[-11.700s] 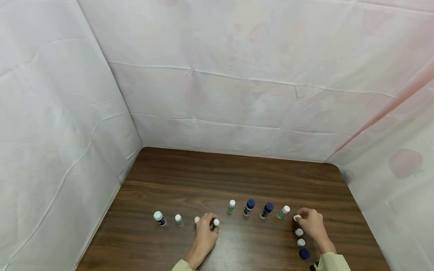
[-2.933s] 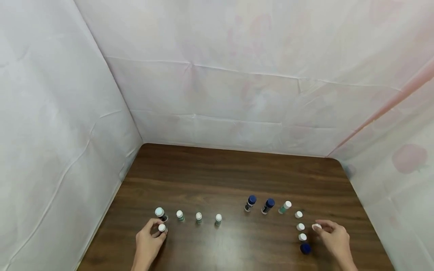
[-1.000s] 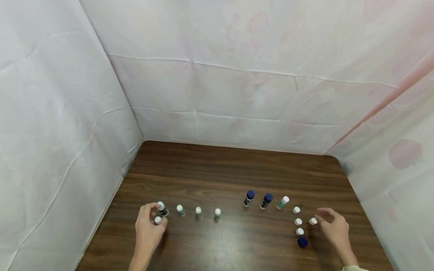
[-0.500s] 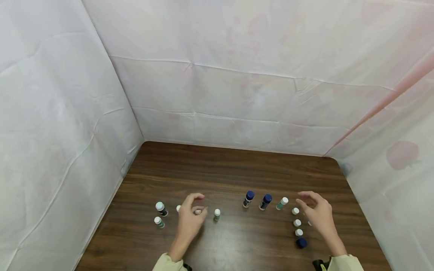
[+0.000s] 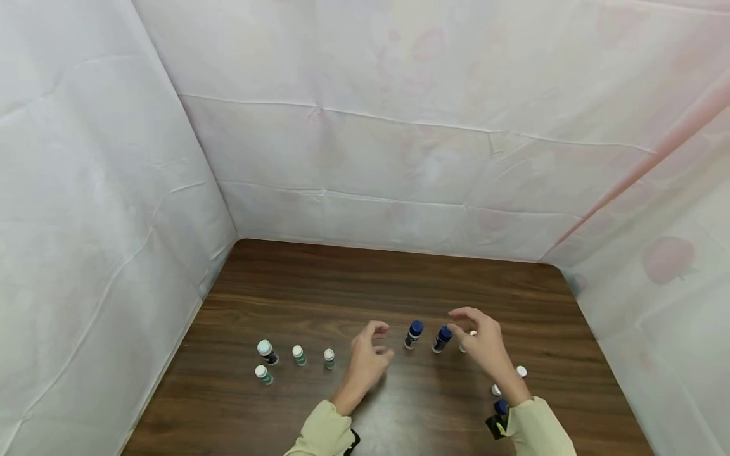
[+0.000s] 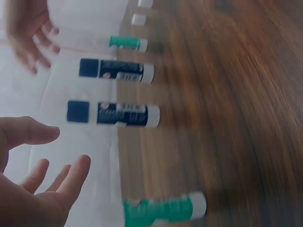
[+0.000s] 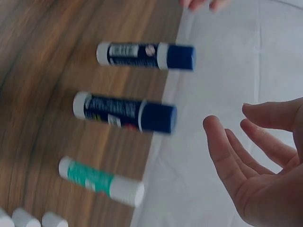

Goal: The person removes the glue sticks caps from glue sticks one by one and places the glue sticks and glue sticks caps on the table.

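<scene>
- The left blue-capped tube [image 5: 413, 335] and right blue-capped tube [image 5: 441, 340] stand upright on the bench [image 5: 319, 272], between your hands, with a gap between them.
- Your left hand [image 5: 367, 358] hovers to their left, fingers parted and curved, holding nothing.
- Your right hand [image 5: 483, 342] holds nothing either; thumb and fingers are spread near the right blue-capped tube.
- Both look like stiff plastic: expect them to be light, sturdy, smooth, perhaps slippery, and easy to tip.
- Pinch the labelled barrel below the cap, as a cap may come loose.
- Mind your right side: a green-labelled tube [image 7: 97, 182] stands just beside, and short white cylinders [image 7: 54, 220] sit near your forearm.
- Behind, wood stretches to the cloth wall [image 5: 353, 221], well apart, so you likely have room there.
</scene>
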`<state>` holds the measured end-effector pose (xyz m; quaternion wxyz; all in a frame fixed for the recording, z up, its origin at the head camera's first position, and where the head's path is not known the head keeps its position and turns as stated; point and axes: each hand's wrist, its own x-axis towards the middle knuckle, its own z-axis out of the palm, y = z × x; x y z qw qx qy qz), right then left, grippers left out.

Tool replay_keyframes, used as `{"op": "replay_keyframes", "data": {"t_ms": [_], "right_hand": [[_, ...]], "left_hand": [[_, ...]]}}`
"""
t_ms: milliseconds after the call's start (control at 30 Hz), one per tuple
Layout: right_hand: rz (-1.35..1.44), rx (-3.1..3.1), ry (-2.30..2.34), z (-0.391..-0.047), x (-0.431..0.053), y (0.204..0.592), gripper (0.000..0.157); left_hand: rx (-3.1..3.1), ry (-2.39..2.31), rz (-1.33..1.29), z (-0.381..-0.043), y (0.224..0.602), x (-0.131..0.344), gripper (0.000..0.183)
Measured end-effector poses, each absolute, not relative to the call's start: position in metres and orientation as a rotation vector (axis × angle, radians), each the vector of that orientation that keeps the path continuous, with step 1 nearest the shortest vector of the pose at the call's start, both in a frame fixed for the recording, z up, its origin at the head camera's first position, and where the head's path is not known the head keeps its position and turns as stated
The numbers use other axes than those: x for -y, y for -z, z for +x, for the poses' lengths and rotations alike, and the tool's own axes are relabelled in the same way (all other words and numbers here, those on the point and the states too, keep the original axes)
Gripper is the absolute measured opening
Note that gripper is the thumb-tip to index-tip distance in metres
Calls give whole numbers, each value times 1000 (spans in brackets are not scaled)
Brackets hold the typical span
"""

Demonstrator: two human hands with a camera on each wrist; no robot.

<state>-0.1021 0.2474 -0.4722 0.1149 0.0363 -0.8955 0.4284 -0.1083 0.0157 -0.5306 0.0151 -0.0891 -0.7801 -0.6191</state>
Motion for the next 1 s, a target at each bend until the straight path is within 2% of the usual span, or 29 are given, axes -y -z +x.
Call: {"op": "replay_keyframes", "data": {"t_ms": [400, 667, 800, 1000], "right_hand": [[79, 2785, -1370, -123, -203, 496, 29], [136, 2817, -1228, -129, -192, 512, 22], [165, 2773, -1196, -129, -189, 508, 19], [257, 2627, -1289, -119, -188, 481, 20]], "left_hand": [[2689, 1827, -330, -120, 542, -52, 50], [2744, 1841, -388, -123, 546, -58, 47], [2727, 1797, -399, -121, 544, -54, 46], [2572, 1691, -468, -110, 529, -40, 42]]}}
